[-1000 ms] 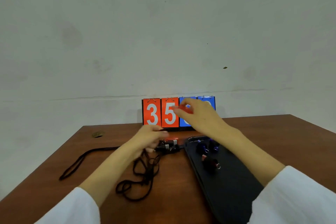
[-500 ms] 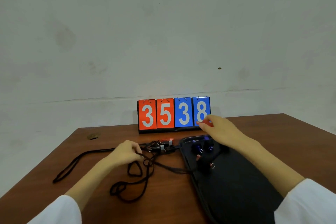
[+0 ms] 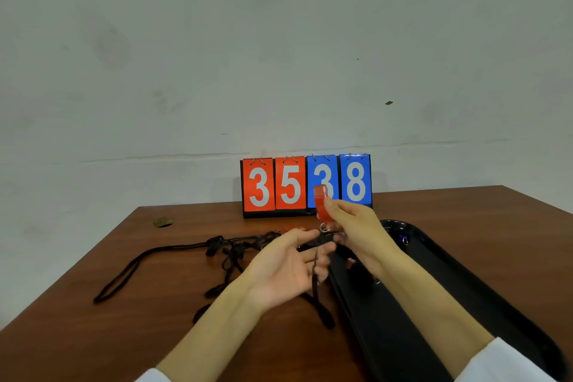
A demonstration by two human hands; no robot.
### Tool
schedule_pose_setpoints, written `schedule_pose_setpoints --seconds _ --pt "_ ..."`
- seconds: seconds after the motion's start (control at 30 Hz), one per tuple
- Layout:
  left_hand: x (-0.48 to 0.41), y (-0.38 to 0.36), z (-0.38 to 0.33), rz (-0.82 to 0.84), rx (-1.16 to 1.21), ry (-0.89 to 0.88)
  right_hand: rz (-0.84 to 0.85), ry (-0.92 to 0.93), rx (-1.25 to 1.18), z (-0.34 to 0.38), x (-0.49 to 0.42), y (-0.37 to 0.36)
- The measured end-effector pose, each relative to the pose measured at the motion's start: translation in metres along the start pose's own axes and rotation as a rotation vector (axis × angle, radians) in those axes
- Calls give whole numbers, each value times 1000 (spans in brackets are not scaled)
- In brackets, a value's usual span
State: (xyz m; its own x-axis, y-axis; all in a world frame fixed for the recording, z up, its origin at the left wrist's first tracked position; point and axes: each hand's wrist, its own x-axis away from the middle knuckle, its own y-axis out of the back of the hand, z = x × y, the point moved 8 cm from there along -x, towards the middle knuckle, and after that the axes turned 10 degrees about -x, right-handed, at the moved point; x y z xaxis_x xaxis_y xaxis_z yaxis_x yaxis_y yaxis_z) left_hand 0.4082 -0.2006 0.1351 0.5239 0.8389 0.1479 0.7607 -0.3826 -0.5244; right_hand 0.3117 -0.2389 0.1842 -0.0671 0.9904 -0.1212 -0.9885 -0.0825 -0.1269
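Note:
My right hand (image 3: 356,232) holds a red whistle (image 3: 322,203) upright above the table, a small metal ring (image 3: 324,229) hanging at its lower end. My left hand (image 3: 288,267) is raised palm-up just left of it and pinches the black clip end of a lanyard (image 3: 322,242) below the ring; the cord hangs down past its palm. More black lanyards (image 3: 235,250) lie tangled on the wooden table (image 3: 124,319) to the left. Both hands sit close together, almost touching.
A black tray (image 3: 465,288) lies at the right with small dark whistles at its far end. A flip scoreboard (image 3: 305,184) reading 35 and 38 stands at the table's back edge against the wall. One lanyard loop (image 3: 124,276) stretches toward the left.
My right hand has lifted the red whistle from near the tray's far end to the middle. My left hand rose from the lanyard pile with a clip end and met it.

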Motion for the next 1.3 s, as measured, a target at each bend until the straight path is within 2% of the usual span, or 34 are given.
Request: schedule_pose_setpoints --seconds 0.07,0.17,0.27,0.37,0.5,0.57,0.63,0.7,0.8,0.87,0.93,1.0,1.17,1.3 --pt "-2 12 1 -76 -103 -36 -1 -154 -203 -22 -3 3" --pt "1 31 -2 -181 -431 -56 -21 -385 -519 -50 -5 5" --pt "7 46 0 -256 -696 -3 -40 -527 -623 -71 -4 4" --pt "16 58 3 -283 -820 23 -33 -531 -507 -78 -3 8" --pt "26 71 -8 -325 -989 -29 149 -397 -221 -66 -3 5" --pt "30 74 -19 -384 -1153 -124 189 -281 50 -61 -3 2" --pt "33 70 -27 -419 -1361 -255 143 -158 276 -58 -6 4" --pt "37 62 -29 -418 -1451 -363 149 -82 442 -59 -7 1" --pt "42 50 -33 -384 -1474 -514 254 21 658 -60 -4 -10" --pt "44 46 -36 -367 -1521 -608 386 72 738 -60 2 -22" --pt "45 49 -39 -386 -1510 -626 544 46 769 -65 10 -33" --pt "44 55 -41 -402 -1413 -597 627 1 719 -66 15 -37" --pt "44 62 -39 -376 -1117 -500 664 -63 468 -56 25 -44" --pt "41 66 -30 -359 -911 -457 555 9 385 -44 23 -43"
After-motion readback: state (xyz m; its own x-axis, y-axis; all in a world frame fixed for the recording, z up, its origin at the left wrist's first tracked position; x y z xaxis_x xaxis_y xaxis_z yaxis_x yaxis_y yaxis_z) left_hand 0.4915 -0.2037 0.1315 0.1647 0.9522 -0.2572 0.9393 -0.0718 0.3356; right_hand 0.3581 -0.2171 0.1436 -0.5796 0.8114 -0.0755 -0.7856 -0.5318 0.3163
